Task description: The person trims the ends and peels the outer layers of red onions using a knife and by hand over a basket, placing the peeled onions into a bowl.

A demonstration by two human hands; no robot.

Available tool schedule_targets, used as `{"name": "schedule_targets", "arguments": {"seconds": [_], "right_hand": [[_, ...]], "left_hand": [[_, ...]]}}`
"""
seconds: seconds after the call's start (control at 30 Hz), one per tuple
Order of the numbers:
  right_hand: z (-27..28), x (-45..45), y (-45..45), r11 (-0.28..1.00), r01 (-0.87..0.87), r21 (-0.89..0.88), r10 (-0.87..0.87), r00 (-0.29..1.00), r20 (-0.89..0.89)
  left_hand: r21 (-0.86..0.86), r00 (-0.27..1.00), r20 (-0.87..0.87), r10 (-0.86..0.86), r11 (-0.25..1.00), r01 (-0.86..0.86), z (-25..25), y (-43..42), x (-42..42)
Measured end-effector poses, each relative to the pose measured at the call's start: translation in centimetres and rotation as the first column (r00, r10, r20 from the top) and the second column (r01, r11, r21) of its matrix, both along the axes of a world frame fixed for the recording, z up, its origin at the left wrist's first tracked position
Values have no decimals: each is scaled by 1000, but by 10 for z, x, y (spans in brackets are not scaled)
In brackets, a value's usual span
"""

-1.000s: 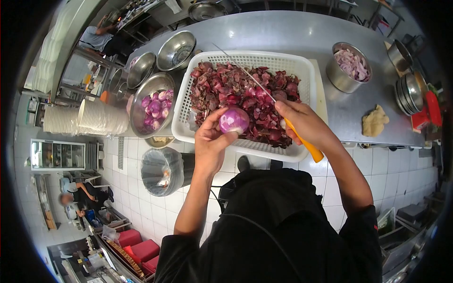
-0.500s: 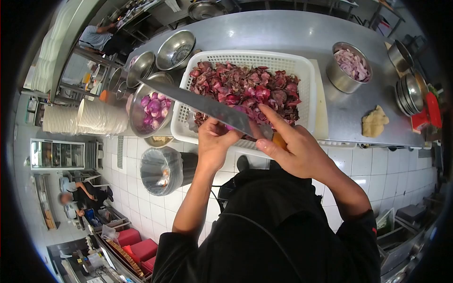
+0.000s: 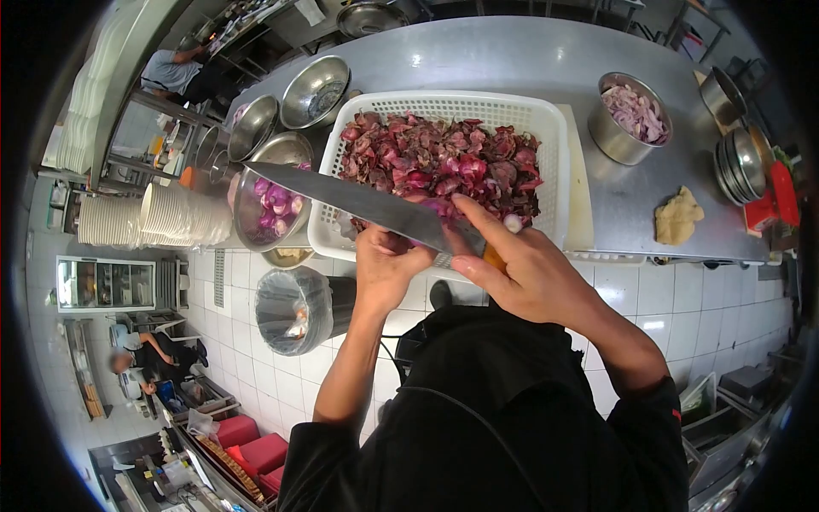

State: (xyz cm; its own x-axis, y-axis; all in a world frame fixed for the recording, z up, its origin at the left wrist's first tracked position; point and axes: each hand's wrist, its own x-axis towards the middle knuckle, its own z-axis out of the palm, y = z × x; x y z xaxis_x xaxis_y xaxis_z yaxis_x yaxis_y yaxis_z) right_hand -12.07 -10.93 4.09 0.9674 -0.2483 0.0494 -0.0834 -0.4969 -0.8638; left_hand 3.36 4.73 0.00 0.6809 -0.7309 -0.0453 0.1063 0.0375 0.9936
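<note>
My right hand [image 3: 520, 264] is closed round the orange handle [image 3: 493, 258] of a large kitchen knife [image 3: 375, 203], its index finger stretched along the blade. The wide blade points up and left across the front of a white perforated basket [image 3: 559, 171]. Below the blade, my left hand [image 3: 388, 266] is closed, its fingers partly hidden by the steel. A purple shallot [image 3: 439, 207] shows just behind the blade, between the two hands, and the left fingers seem to grip it. Reddish shallots and loose skins [image 3: 444, 158] fill the basket. A pale cut end [image 3: 513, 223] shows beside my right knuckles.
Peeled purple shallots lie in a steel bowl [image 3: 247, 200] to the left. A steel pot [image 3: 616, 141] of sliced shallots and a crumpled tan cloth [image 3: 678, 216] are at the right. A lined bin [image 3: 286, 311] stands below the table. A seated person [image 3: 158, 350] is at far left.
The knife and both hands have shifted slightly; the blade tip sits a little lower. More of the shallot behind the blade and the pale cut end now shows.
</note>
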Motion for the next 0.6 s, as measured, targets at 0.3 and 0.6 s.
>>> {"name": "schedule_targets", "arguments": {"seconds": [0.3, 0.6], "right_hand": [[-5, 6, 6, 999, 18, 42, -23, 993, 115], [-4, 10, 6, 996, 15, -90, -10, 999, 50]], "left_hand": [[-100, 999, -7, -41, 994, 40, -9, 7, 11], [-105, 989, 1, -150, 983, 150, -17, 10, 30]]}}
